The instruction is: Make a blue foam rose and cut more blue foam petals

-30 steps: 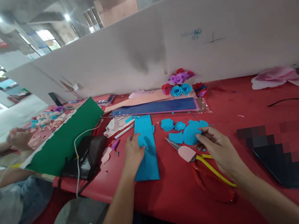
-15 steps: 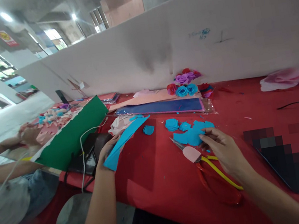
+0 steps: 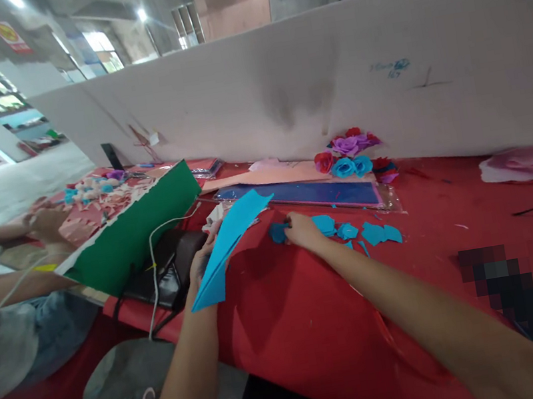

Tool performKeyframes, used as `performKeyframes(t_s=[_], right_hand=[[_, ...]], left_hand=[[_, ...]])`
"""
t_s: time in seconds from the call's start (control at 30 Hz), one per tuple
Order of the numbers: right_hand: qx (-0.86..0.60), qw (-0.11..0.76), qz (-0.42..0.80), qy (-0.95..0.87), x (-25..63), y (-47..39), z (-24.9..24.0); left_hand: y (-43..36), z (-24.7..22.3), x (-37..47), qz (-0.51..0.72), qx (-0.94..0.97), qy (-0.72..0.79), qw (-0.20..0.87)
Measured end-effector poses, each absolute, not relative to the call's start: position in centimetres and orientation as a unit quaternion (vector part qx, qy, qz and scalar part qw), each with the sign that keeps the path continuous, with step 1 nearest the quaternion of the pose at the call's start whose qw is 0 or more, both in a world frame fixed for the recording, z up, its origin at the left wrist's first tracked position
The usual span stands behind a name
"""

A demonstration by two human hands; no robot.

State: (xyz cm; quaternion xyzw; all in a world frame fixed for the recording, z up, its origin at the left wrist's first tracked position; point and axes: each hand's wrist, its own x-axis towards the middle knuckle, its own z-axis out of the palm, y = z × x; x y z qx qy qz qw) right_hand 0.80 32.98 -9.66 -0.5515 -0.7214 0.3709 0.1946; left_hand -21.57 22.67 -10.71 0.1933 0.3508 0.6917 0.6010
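My left hand (image 3: pixel 202 258) grips a folded sheet of blue paper (image 3: pixel 233 245), held up over the table's left part. Farther right, my right hand (image 3: pixel 297 229) reaches to a small blue paper piece (image 3: pixel 279 232) on the red table (image 3: pixel 287 331), its fingertips closed on the edge of that piece. Cut blue pieces (image 3: pixel 324 225) lie just beyond this hand, and more blue pieces (image 3: pixel 380 233) are to the right. Under my right forearm the scissors are mostly hidden; part of a red handle (image 3: pixel 389 335) shows.
A green board (image 3: pixel 135 237) stands at the left, with a black bag (image 3: pixel 180 260) and white cable beside it. Paper flowers (image 3: pixel 350 152) and a blue packet (image 3: pixel 296 196) lie near the partition (image 3: pixel 211 107). A person's arm (image 3: pixel 12 287) is at the far left.
My right hand has moved left from the larger blue pieces to the small piece, and its forearm now covers the scissors. The blue sheet in my left hand has tilted, showing more of its face.
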Motion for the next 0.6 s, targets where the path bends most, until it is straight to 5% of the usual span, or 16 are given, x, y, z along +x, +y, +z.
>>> performKeyframes(t_s=[0.33, 0.5, 0.6], right_hand=[[-0.547, 0.221, 0.212, -0.779, 8.3, 30.9, -5.5], [-0.54, 0.203, 0.264, -0.773, 16.9, 26.2, -5.0], [-0.544, 0.153, 0.298, -0.769, 19.5, 23.1, -6.0]], left_hand=[[23.1, -10.4, -20.5, 0.722, 0.228, 0.534, 0.376], [23.0, -10.1, -18.0, 0.47, 0.374, 0.792, 0.106], [23.1, -8.5, -13.3, 0.345, 0.546, 0.762, -0.047]])
